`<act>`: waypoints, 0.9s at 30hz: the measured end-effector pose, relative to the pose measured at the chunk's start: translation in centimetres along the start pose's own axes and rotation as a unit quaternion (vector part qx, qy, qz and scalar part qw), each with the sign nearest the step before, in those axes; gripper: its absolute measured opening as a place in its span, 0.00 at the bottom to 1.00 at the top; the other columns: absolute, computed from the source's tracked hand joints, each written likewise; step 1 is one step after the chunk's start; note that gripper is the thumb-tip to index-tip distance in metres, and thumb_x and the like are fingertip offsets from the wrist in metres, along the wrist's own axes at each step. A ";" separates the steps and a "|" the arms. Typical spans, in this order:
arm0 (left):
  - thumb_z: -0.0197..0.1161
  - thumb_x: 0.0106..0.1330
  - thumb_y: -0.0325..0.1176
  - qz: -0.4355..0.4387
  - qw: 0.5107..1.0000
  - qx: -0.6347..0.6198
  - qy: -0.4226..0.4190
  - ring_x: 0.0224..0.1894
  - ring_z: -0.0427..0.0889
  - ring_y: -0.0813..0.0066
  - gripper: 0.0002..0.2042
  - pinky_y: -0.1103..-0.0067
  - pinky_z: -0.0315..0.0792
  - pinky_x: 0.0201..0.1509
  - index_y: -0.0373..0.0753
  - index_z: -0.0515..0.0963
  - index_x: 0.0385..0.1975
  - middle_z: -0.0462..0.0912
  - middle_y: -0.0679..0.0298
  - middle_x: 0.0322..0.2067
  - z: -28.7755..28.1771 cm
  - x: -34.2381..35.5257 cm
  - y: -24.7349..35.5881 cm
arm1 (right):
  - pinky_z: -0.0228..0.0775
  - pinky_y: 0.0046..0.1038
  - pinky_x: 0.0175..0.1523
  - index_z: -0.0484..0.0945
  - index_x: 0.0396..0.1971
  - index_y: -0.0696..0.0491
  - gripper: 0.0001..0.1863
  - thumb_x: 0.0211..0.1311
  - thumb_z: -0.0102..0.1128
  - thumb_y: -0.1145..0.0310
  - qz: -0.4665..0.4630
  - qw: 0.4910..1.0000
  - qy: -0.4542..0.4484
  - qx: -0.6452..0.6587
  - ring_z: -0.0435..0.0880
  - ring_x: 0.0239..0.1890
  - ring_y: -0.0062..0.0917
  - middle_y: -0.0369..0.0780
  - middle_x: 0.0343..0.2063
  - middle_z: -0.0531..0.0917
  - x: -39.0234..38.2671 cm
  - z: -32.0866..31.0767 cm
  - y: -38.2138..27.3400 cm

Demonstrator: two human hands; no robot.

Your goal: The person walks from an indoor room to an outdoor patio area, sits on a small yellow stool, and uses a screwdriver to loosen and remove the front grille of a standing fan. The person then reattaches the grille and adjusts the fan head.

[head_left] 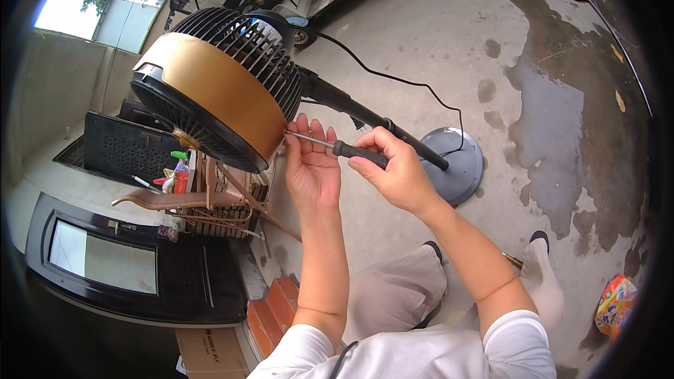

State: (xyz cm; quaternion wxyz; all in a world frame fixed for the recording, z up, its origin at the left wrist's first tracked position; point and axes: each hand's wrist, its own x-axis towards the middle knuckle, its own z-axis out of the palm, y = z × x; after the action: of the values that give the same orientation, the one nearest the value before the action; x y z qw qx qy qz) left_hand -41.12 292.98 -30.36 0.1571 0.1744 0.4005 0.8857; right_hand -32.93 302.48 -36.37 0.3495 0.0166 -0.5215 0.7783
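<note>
Screwdriver (361, 155) sat clamped in the right hand (393, 170), its thick handle apparently light, rigid and the surest hold; the left hand (317, 168), fingers parted, cupped beside the shaft (312, 140) where the tip reached the fan head (223, 95). That head looked bulky, its gold band (196, 70) firmer to steady than the thin grille (210, 24). Beyond, a brown chair (175, 201) crowded the left, while concrete floor (449, 49) gave elbow room right of the pole (418, 144), a black cord (407, 83) looping over it

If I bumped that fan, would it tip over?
Possibly: the fan carries a bulky head on a slender pole, so it looks top-heavy. Its wide, round base would probably steady it against light bumps. The smooth-looking gold band might be slippery to grab.
</note>
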 end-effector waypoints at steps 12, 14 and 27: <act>0.50 0.63 0.34 -0.002 1.000 -0.002 0.006 0.43 0.76 0.71 0.08 0.68 0.68 0.50 0.41 0.74 0.37 0.77 0.65 0.41 0.4 -0.2 0.2 | 0.67 0.31 0.28 0.71 0.29 0.55 0.10 0.46 0.60 0.71 -0.082 0.984 -0.004 -0.157 0.75 0.25 0.33 0.39 0.25 0.72 -0.2 0.3 -0.2; 0.50 0.63 0.34 -0.009 1.000 -0.008 0.007 0.43 0.76 0.71 0.08 0.68 0.68 0.50 0.41 0.74 0.36 0.78 0.65 0.41 0.3 -0.2 0.2 | 0.66 0.28 0.28 0.72 0.30 0.55 0.09 0.46 0.58 0.75 -0.122 0.972 0.020 -0.202 0.75 0.25 0.30 0.39 0.25 0.72 -0.1 0.2 -0.9; 0.49 0.63 0.32 -0.028 0.999 -0.046 -0.006 0.42 0.77 0.73 0.07 0.68 0.68 0.50 0.41 0.74 0.35 0.78 0.66 0.40 0.7 -0.3 0.2 | 0.68 0.29 0.26 0.72 0.28 0.56 0.09 0.45 0.59 0.73 -0.152 0.961 0.039 -0.227 0.76 0.25 0.32 0.39 0.26 0.72 0.0 0.6 -0.7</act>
State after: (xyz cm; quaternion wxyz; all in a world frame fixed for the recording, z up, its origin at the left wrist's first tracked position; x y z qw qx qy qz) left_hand -40.58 293.16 -29.86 0.1917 0.1611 0.3635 0.8973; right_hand -32.77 302.18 -35.54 0.4780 -0.0146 -0.6616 0.5776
